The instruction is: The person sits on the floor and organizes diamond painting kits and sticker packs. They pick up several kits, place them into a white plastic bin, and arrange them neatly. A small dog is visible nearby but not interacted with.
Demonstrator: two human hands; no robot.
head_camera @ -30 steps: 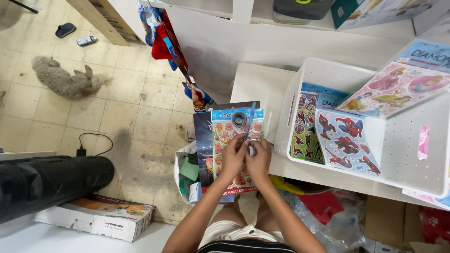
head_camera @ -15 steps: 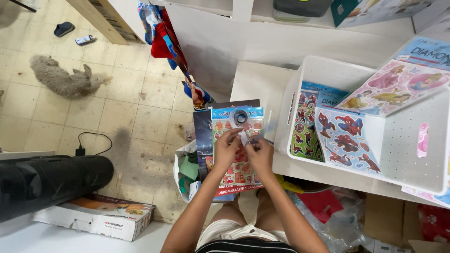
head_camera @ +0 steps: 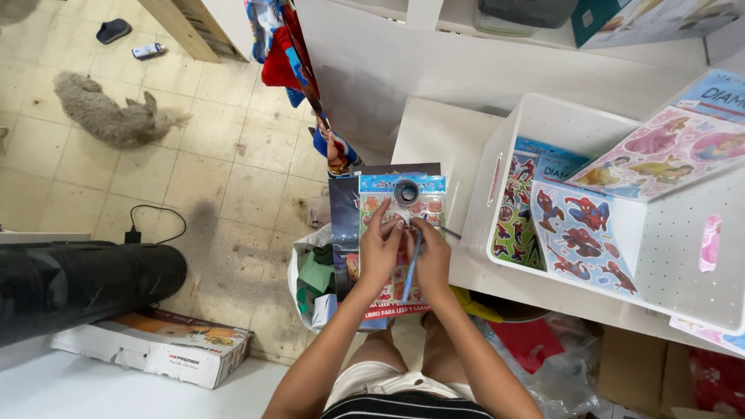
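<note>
Your left hand (head_camera: 380, 252): fingers curled onto the sticker booklet (head_camera: 400, 233), fingertips pressing its upper half, gripping it from the left edge.
Your right hand (head_camera: 431, 260): fingers pinched shut around a thin blue stick (head_camera: 412, 268) that slants down across the booklet's cover.
Sticker booklet: held over your lap, just beside the white surface (head_camera: 434, 147), with a dark round piece (head_camera: 406, 191) at its top and a dark sheet (head_camera: 343, 225) behind it.
Below the booklet: an open white bag (head_camera: 306, 275) on the floor, green items inside.
To your right: a white perforated bin (head_camera: 683, 264) on the surface, holding standing sticker sheets (head_camera: 578, 233); another sheet (head_camera: 667, 151) lies across its rim.
To your left: a black roll (head_camera: 77, 283) above a flat cardboard box (head_camera: 155, 345).
Far floor: a shaggy grey dog (head_camera: 109, 116) lying on the tiles, a dark slipper (head_camera: 113, 31) beyond it.
</note>
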